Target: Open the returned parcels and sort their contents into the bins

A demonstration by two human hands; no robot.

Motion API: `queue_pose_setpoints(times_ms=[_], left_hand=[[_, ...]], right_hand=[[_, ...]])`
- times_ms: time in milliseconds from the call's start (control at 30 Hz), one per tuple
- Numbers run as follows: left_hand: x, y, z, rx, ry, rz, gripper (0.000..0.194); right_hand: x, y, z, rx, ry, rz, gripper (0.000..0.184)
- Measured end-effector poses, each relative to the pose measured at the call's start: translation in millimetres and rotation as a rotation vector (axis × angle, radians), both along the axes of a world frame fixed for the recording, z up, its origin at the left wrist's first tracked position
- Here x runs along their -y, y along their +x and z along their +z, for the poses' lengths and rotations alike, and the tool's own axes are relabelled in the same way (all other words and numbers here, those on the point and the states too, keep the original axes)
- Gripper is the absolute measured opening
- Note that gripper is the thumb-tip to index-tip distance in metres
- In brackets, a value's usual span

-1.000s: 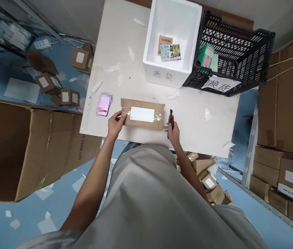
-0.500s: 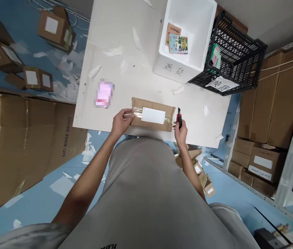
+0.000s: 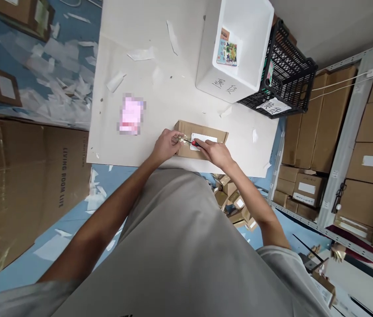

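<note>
A flat brown cardboard parcel (image 3: 217, 135) with a white label (image 3: 202, 137) lies near the front edge of the table. Clear tape (image 3: 184, 138) runs over its left end. My left hand (image 3: 166, 146) grips that left end, fingers curled in at the tape. In my right hand (image 3: 217, 153) is a red and black box cutter (image 3: 195, 143), held over the label. Its blade points left and meets the tape close to my left fingertips; whether it has cut in, I cannot tell.
A blurred pink item (image 3: 131, 115) lies left on the white table (image 3: 160, 99), among paper scraps. At the back right stand a white foam box (image 3: 202, 75) holding booklets and a black crate (image 3: 293, 66). Large cartons (image 3: 34, 185) flank the left; shelves of boxes (image 3: 318, 123) line the right.
My right hand has swung left from beside the parcel's right end, bringing the box cutter over to the tape. My left hand has moved further onto the left end. The view has shifted slightly.
</note>
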State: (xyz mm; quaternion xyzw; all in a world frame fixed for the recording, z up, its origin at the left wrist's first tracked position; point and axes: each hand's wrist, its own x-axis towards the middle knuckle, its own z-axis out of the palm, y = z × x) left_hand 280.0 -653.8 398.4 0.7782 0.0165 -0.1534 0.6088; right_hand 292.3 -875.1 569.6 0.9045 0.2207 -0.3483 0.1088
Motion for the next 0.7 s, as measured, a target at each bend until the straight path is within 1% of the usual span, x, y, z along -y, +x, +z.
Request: queue_pose_setpoints(times_ms=[133,333,433,567,700], left_hand=[[4,1,-2.2,-0.014,-0.013,0.013,0.035],[2,4,6.6,-0.024,0.029,-0.019,0.034],[1,3,8.8,-0.025,0.043,-0.021,0.033],[4,1,8.0,-0.03,0.059,-0.002,0.032],[7,-1,7.6,-0.045,0.076,0.021,0.034]], right_hand=[[-15,12,2.2,-0.012,-0.07,0.047,0.059],[-22,23,6.1,-0.04,-0.1,0.104,0.056],[-27,30,10.3,-0.057,-0.093,0.139,0.054],[-33,41,17.0,-0.065,-0.061,0.19,0.05],[-41,52,17.2,-0.075,-0.046,0.228,0.047]])
